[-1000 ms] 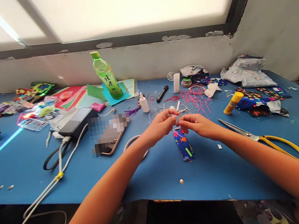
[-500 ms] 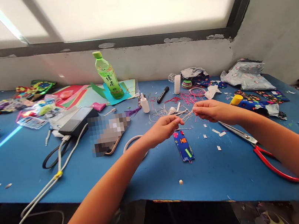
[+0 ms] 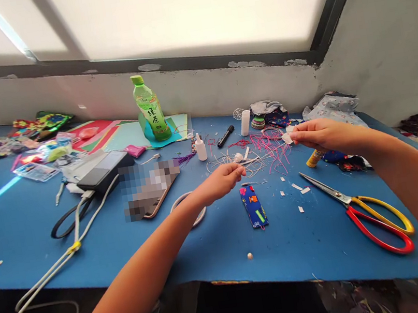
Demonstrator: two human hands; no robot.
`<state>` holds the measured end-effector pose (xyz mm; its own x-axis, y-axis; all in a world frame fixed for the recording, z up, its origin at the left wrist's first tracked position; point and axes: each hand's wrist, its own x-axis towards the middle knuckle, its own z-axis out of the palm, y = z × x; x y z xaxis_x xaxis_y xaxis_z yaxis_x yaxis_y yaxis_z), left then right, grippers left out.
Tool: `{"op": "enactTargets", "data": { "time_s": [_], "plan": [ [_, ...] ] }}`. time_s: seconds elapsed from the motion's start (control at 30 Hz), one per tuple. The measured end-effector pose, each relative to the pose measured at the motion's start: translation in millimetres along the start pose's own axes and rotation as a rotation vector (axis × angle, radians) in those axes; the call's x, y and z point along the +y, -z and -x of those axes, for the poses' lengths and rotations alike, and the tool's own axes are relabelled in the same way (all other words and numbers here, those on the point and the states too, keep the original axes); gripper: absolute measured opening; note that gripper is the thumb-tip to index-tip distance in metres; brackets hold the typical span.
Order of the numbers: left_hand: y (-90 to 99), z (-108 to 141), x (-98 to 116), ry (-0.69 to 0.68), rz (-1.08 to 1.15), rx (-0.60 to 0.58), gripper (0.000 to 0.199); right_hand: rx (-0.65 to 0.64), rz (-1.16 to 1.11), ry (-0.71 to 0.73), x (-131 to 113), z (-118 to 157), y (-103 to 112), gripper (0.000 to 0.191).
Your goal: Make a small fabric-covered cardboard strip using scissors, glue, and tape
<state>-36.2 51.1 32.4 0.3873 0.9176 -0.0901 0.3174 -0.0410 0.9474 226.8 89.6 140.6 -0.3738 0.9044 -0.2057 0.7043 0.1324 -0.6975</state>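
Note:
My left hand (image 3: 228,178) is closed in a pinch at the near edge of a tangle of white strings (image 3: 257,162); a thin pale strand seems to run from its fingertips. Farther right, my right hand (image 3: 310,133) pinches near a small white scrap (image 3: 288,137); the strand's far end is too fine to trace. Below my left hand lies a blue patterned fabric strip (image 3: 253,206) with a green patch. Pink strings (image 3: 270,142) are spread between and behind the hands. Large scissors (image 3: 351,199) with red and yellow handles lie under my right forearm.
A green tea bottle (image 3: 151,110), a white glue bottle (image 3: 200,148) and a black marker (image 3: 225,136) stand or lie toward the back. At the left are a phone (image 3: 158,185), a black box (image 3: 104,169) and white cables (image 3: 46,277). Small white scraps (image 3: 297,186) dot the table.
My right hand has moved right, away from my left hand, showing more of the scissors and a yellow glue stick. My left hand has barely shifted. The view has moved slightly.

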Motion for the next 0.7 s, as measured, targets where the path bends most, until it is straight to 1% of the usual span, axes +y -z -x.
{"op": "enactTargets", "data": {
  "time_s": [0.13, 0.23, 0.37, 0.43, 0.53, 0.6, 0.67, 0.7],
  "plan": [
    [13.2, -3.1, -4.6, 0.03, -0.194, 0.112, 0.025, 0.053, 0.059, -0.031, 2.7, 2.3, 8.9, 0.048],
    [23.9, -7.4, -13.9, 0.056, -0.344, 0.168, 0.026, 0.055, 0.124, -0.052, 1.1, 6.7, 13.6, 0.047],
    [29.0, -11.4, -26.0, 0.074, -0.475, 0.204, 0.029, -0.025, 0.21, -0.06, -7.0, 14.3, 14.1, 0.047],
    [29.2, -10.5, -28.9, 0.085, -0.515, 0.262, 0.03, -0.082, 0.236, -0.055, -12.5, 17.8, 12.6, 0.047],
    [31.9, -6.5, -28.5, 0.072, -0.526, 0.386, 0.023, -0.165, 0.272, -0.063, -20.8, 22.8, 9.2, 0.044],
    [34.6, -3.9, -23.9, 0.035, -0.484, 0.451, 0.019, -0.214, 0.341, -0.059, -26.7, 27.0, 6.0, 0.042],
    [33.6, -1.4, -14.1, -0.017, -0.394, 0.485, 0.02, -0.258, 0.422, -0.02, -34.1, 33.1, 1.6, 0.04],
    [29.8, 0.4, -6.7, -0.049, -0.33, 0.484, 0.024, -0.282, 0.45, 0.011, -38.9, 37.1, -1.3, 0.039]
  ]
}}
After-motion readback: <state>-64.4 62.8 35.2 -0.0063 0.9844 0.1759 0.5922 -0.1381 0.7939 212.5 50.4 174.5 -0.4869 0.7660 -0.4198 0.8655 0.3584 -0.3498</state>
